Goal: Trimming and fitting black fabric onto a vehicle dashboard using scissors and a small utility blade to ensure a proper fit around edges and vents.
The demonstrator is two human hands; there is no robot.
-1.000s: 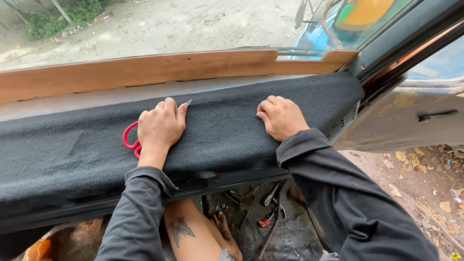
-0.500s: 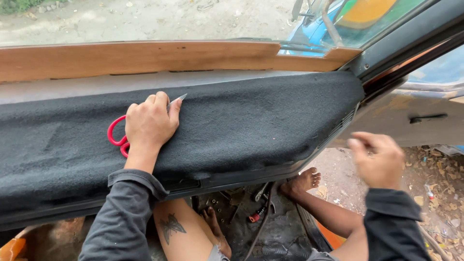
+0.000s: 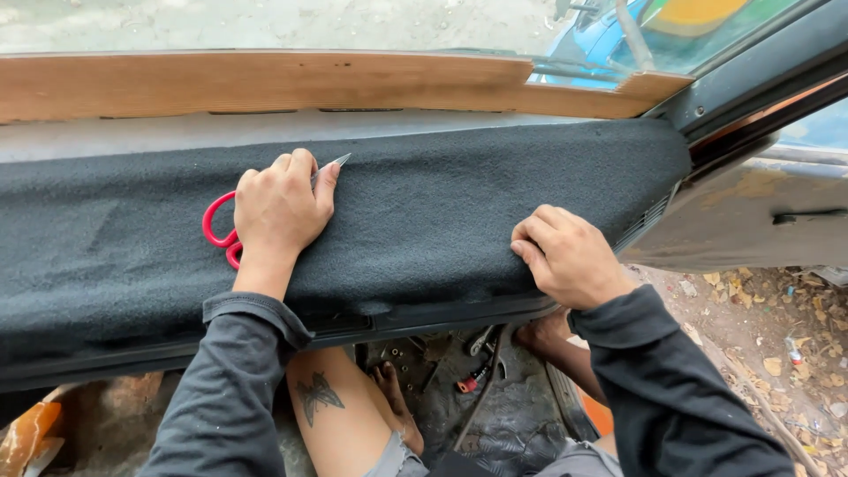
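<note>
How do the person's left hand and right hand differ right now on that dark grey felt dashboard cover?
The left hand lies on top of the dark grey felt dashboard cover, with red-handled scissors under it, blade tip poking out past the fingers; the right hand holds no tool. The left hand sits further up the cover, the right hand lower at its front edge, fingers curled against the felt. Both touch the cover, and both arms wear dark long sleeves.

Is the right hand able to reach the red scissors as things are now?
Probably yes: the red scissors lie under the left hand, which covers them, but the right hand has bare carpet between.
</note>
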